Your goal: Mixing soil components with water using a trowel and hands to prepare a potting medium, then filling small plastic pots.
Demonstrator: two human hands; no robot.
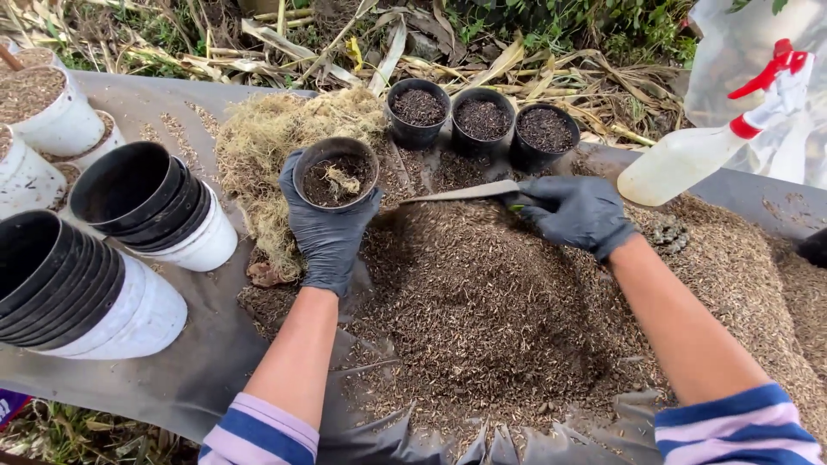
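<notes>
My left hand [326,228], in a dark glove, grips a small black pot [336,172] from below; the pot holds some dark soil and a tuft of dry moss. My right hand [575,212], also gloved, holds the handle of a garden trowel [461,192] whose blade points left toward the pot. Both hands hover over a big heap of brown potting mix [491,301] on a grey sheet [202,362]. A pile of pale dry moss [267,142] lies just left of the pot.
Three filled black pots [481,118] stand in a row behind the heap. Stacks of empty black and white pots [146,202] lie on their sides at left, white filled pots [43,108] at far left. A spray bottle with red trigger [689,155] rests at right.
</notes>
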